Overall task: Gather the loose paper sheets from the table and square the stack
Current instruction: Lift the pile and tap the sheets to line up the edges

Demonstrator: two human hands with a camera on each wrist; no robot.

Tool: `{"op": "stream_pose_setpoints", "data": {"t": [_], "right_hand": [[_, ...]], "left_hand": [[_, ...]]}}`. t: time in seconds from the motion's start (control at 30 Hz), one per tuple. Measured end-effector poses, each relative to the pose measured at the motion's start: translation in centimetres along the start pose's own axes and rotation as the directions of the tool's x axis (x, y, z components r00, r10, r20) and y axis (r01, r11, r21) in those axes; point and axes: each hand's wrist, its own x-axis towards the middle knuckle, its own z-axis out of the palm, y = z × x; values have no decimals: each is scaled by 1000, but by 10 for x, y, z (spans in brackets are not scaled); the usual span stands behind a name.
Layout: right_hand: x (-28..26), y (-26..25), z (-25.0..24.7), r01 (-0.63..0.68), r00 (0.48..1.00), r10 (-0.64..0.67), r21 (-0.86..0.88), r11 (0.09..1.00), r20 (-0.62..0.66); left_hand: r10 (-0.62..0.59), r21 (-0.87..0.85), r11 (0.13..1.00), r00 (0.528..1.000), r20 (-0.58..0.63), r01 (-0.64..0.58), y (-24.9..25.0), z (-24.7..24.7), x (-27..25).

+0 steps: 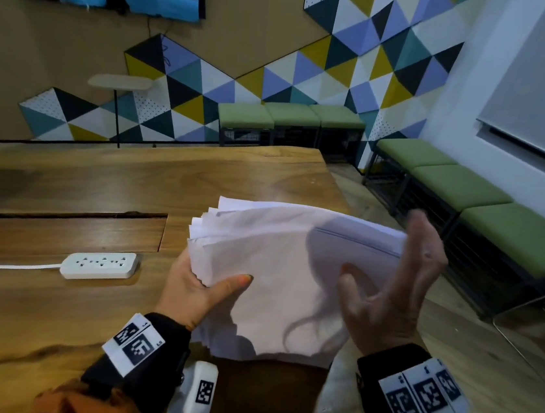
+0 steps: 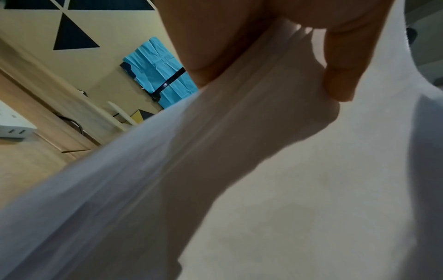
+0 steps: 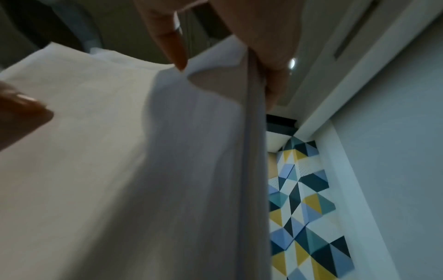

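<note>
A stack of white paper sheets is held up above the wooden table, near its right end. Its left edge is fanned and uneven. My left hand grips that left edge, thumb on top of the sheets and fingers underneath. My right hand stands upright with straight fingers flat against the stack's right edge, thumb resting on the top sheet. That right edge looks even in the right wrist view. No loose sheets show on the table.
A white power strip with its cord lies on the table to the left. A recessed panel slot runs behind it. Green cushioned benches line the walls beyond the table's right end.
</note>
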Motion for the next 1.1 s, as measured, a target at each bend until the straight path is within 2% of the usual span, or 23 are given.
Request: {"op": "stream_pose_setpoints", "data": {"t": [0.07,0.2,0.3,0.37,0.43,0.5,0.57,0.67,0.77,0.83,0.87,0.9,0.97,1.0,1.03,1.07,1.1], "right_hand": [[3,-3,-2,-32,995,38,-57,998,93],[3,-6,-5,-77,987,86,-67,995,139],[9,-15,-6,-45,988,85,-276,960,133],[15,-29,-4,34,983,42,-407,913,177],[19,-50,3,187,941,-31,-440,878,336],[15,-69,16,342,848,-110,-378,860,518],[10,-83,28,402,766,-159,-272,874,622],[8,-90,40,359,753,-160,-196,913,638],[6,-94,46,431,701,-205,-176,885,683],[5,-91,49,442,685,-223,-152,884,694],[5,-88,49,456,691,-241,-151,877,681],[6,-82,47,456,722,-251,-170,874,645],[13,-61,37,354,845,-162,-307,884,510],[16,-47,27,245,910,-71,-392,887,408],[20,-29,16,117,952,27,-445,888,304],[22,-12,6,-31,961,148,-444,895,232],[24,2,-3,-197,928,288,-347,917,235]], "left_hand": [[-2,-15,1000,1000,1,2,0,-2,1],[9,-19,1000,1000,18,-8,4,-1,0],[-1,-9,1000,999,33,1,8,0,0],[3,8,1000,999,34,-3,8,-1,1],[-2,4,1000,999,41,1,9,-1,1],[11,-17,1000,998,60,-10,9,-1,1],[35,-47,998,995,97,-30,12,-1,0],[80,-52,996,988,129,-74,16,-2,0],[78,-6,997,990,117,-77,18,-2,0],[69,-1,998,990,121,-70,17,-4,-2],[58,-4,998,991,119,-58,16,-4,-3],[43,-8,999,993,106,-42,14,-5,-3],[4,-6,1000,998,62,-4,9,-5,-2],[-22,-10,1000,999,29,23,7,-6,-1],[-52,-21,998,999,-7,52,5,-7,0],[-80,-30,996,996,-41,79,4,-9,1],[-102,-43,994,993,-60,99,4,-11,2]]}}
